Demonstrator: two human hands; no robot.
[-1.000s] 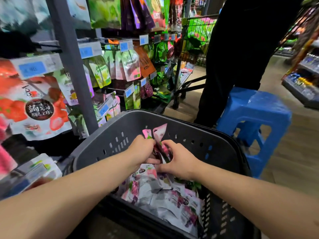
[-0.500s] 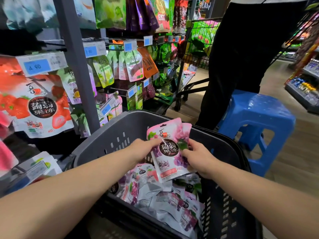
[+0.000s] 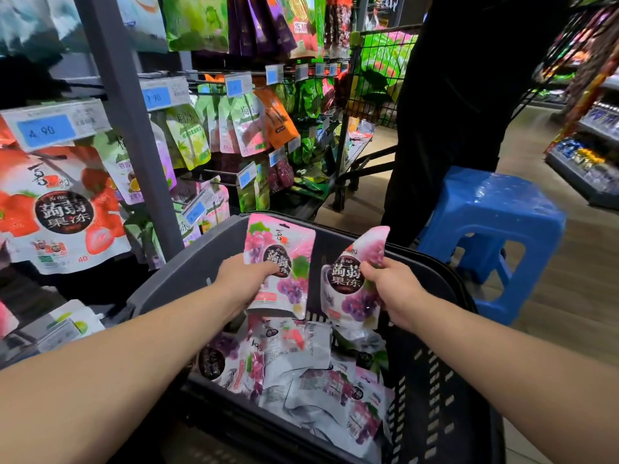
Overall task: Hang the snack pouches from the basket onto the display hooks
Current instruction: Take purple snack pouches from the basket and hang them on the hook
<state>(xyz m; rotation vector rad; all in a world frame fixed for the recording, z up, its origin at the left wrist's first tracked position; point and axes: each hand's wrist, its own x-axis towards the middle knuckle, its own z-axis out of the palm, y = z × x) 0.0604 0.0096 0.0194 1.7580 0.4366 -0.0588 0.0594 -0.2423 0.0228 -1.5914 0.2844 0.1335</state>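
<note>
Since half a second ago the two pouches that both hands held together as one stack have been pulled apart, and each hand now carries one of its own.

Head view: the left hand [image 3: 246, 279] grips the left pouch [image 3: 280, 262] by its lower left side, thumb across the front, over the far edge of the basket [image 3: 187, 262]. The right hand [image 3: 390, 289] pinches the right pouch [image 3: 348, 283] by its right edge, just beside the first and a little nearer the basket's right edge. The two pouches are close but apart. Both stand with the long axis upright. The left one is flat and faces the camera; the right one curls at its top corner. In each case the top edge, where the hang hole should be, lies above the grip and free of the fingers. More loose pouches [image 3: 301, 373] lie heaped on the basket floor.

The display hooks [image 3: 214, 172] stand beyond the basket's left edge, past a grey post [image 3: 134, 128], so the left hand is the nearer one and its pouch looks likely to go first. Which hook takes this grape flavour I cannot tell. A strawberry pouch [image 3: 60, 209] already hangs at the far left. A blue stool [image 3: 492, 209] and a person in dark clothes [image 3: 452, 112] stand beyond the far right corner.
</note>
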